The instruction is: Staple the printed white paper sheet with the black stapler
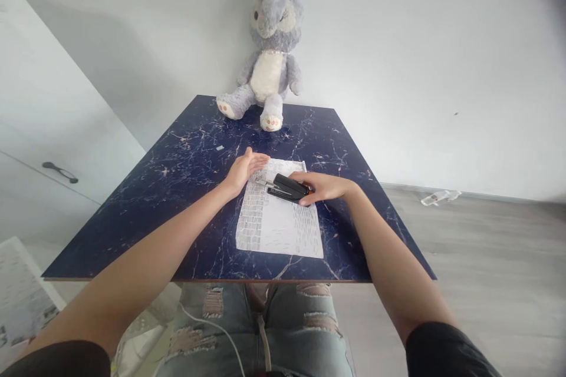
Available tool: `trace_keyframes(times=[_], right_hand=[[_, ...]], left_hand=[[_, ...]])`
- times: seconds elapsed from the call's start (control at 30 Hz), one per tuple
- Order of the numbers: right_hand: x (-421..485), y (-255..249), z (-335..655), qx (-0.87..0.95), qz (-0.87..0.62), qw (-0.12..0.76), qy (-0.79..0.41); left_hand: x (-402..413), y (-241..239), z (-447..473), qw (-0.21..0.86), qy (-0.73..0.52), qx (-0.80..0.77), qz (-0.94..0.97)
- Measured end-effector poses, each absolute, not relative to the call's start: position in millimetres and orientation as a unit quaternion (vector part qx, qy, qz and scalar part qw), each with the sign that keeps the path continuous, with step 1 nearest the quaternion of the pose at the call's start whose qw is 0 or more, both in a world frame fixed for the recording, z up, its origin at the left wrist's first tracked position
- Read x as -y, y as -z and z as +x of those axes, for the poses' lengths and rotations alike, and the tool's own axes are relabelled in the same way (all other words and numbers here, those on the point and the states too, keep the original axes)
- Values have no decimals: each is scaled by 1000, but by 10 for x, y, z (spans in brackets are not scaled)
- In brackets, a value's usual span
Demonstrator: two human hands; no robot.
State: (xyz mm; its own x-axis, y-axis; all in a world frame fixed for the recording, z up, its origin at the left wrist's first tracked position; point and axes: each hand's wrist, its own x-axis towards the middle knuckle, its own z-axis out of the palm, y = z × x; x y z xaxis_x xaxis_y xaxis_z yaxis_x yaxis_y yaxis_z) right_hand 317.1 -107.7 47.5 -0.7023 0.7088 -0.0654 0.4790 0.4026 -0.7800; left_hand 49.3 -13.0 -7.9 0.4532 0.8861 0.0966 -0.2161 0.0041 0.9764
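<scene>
A black stapler, small, rigid and probably light, is gripped by the curled fingers of the right hand over the far end of the printed paper. The thin, floppy sheet is pinned by the flat, open left hand, which grasps nothing. Open room is left on the blue marble table; a plush rabbit sits at the far edge.

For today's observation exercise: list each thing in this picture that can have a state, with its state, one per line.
Stapler: jaws open, lying on the paper, held by the right hand.
Paper: flat on the table, left hand pressing its top corner.
Plush rabbit: sitting upright against the wall.
Cupboard door: closed.
</scene>
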Motion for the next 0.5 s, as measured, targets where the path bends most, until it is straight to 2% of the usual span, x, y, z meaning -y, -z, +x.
trace_keyframes(times=[0.07, 0.2, 0.3, 0.4, 0.5], right_hand=[[1091, -461, 3032, 855, -383, 149, -315], [1143, -425, 2810, 866, -396, 202, -229], [1168, -385, 2708, 841, -481, 231, -86], [1153, -335, 2622, 818, -536, 192, 83], [1122, -306, 2560, 824, -522, 145, 164]], left_hand=[[155, 62, 500, 648, -421, -284, 568], [187, 19, 495, 645, -462, -272, 544], [169, 7, 476, 666, -494, -274, 488], [132, 19, 456, 742, -452, -273, 413], [111, 36, 443, 765, -425, -256, 411]])
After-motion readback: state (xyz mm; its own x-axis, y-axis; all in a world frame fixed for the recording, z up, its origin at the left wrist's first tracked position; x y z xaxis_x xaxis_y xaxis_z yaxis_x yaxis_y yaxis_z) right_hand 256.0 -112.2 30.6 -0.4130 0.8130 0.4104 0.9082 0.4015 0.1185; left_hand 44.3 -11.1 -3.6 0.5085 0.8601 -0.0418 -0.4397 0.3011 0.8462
